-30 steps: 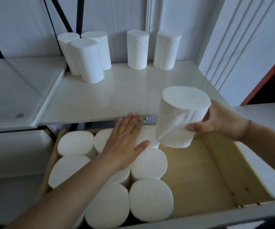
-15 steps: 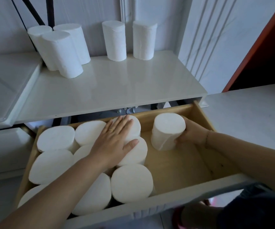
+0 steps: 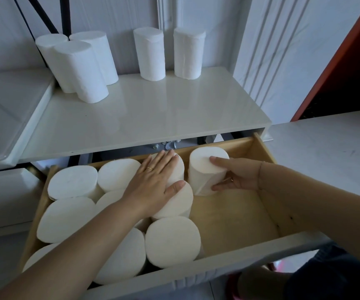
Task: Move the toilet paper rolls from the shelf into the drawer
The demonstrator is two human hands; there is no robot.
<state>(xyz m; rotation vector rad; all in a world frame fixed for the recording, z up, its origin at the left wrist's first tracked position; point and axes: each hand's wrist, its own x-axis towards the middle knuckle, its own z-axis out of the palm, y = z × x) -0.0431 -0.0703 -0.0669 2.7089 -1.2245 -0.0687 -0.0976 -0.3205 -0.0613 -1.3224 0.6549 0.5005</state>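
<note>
In the centre-right of the frame, a white cylindrical toilet paper roll (image 3: pixel 207 169) stood at the back of the open wooden drawer (image 3: pixel 235 219).
The right hand (image 3: pixel 237 177) had its grip closed around the roll's side and top edge; the left hand (image 3: pixel 153 187) lay flat, fingers spread, on the packed rolls (image 3: pixel 172 241) at lower left. Five rolls (image 3: pixel 81 70) remained on the glossy white shelf (image 3: pixel 153 113) above. Light, soft and crushable, each looked best taken around its side.
</note>
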